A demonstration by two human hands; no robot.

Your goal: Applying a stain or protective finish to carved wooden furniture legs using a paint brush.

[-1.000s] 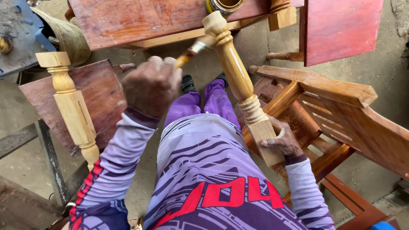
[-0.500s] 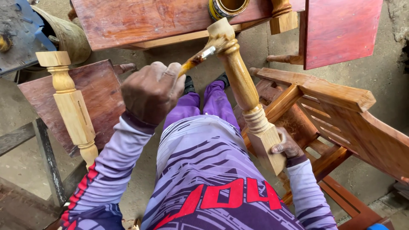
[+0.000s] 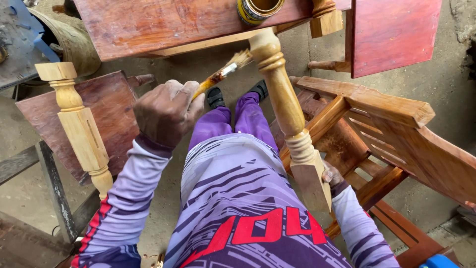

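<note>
Nearest, at the lower right, the right hand (image 3: pixel 331 176) is closed round the square block end of a turned wooden leg (image 3: pixel 290 119), holding it propped at a slant away from the body over the purple-trousered knees. The left hand (image 3: pixel 167 113) is clenched on a paintbrush (image 3: pixel 221 75). Over the last second this hand has dropped lower and the brush has swung its tip rightward, so the bristles now touch the rounded far end of the leg rather than pointing at it from the side. The coating stroke looks to have reached the top knob. A second, bare turned leg (image 3: pixel 79 124) stands upright at left. Farther off, an open tin (image 3: pixel 259 9) sits on the reddish bench (image 3: pixel 163 25).
</note>
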